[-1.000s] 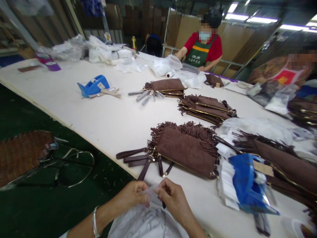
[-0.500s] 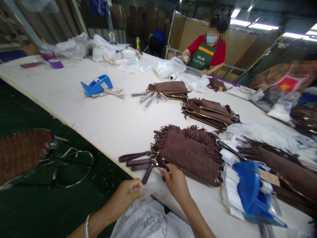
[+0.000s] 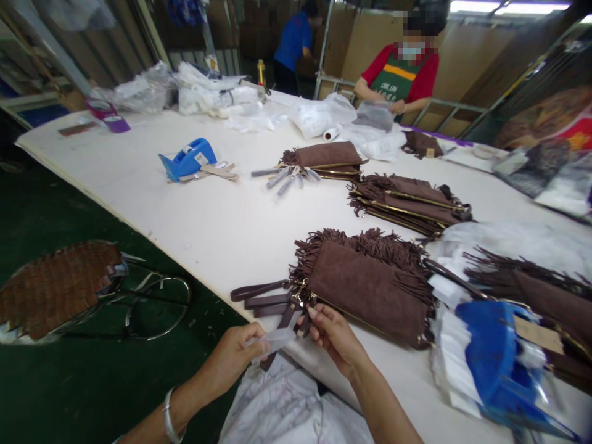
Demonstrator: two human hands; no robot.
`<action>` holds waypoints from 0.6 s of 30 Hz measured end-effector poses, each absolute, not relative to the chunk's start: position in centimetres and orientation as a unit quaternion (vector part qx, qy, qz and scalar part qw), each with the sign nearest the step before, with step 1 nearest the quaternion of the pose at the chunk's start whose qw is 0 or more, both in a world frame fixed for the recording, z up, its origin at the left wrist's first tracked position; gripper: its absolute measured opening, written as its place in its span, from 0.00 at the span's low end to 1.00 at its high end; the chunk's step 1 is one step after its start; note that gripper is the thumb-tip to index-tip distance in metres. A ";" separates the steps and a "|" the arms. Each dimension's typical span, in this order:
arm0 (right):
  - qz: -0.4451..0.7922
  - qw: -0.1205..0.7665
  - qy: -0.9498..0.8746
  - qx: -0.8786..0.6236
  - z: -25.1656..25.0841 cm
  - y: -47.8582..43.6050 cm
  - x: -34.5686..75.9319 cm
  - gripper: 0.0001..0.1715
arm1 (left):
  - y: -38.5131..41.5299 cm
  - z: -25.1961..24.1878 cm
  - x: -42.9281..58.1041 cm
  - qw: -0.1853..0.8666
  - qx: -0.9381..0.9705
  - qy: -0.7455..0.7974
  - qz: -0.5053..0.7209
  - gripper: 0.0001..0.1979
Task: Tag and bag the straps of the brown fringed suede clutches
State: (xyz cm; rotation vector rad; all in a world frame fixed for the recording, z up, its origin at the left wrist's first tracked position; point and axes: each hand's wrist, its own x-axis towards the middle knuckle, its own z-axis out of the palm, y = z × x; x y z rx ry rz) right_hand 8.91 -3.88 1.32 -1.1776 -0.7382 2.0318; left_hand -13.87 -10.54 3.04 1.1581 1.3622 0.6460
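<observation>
Moved right hand (image 3: 335, 336) off plastic sleeve (image 3: 278, 338) since earlier frame, now pinching wrist strap (image 3: 304, 327) beside fringed pouch (image 3: 370, 287), apparently for steadiness. Gripping sleeve end in left hand (image 3: 245, 348), presumably keeping other end free.

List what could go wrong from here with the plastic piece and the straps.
The thin plastic piece, pinched at one end by the left hand, could crumple or slip.
The straps bunch together near the metal clasps, so they might tangle.
They also reach the edge of the table, where a snag could drag the fringed bag.
</observation>
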 end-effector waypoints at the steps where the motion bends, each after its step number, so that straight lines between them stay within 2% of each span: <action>1: 0.790 0.336 -0.268 -0.438 1.2 -3.9 8.9 0.20 | -10.6 3.0 -14.1 0.577 0.497 0.586 0.276 0.12; 6: 0.828 0.325 -0.231 -0.394 0.7 -3.9 9.1 0.22 | -10.8 2.6 -14.6 0.568 0.491 0.605 0.266 0.14; 18: 0.840 0.316 -0.218 -0.383 1.5 -3.5 8.9 0.18 | -10.6 2.1 -13.2 0.674 0.409 0.538 0.297 0.16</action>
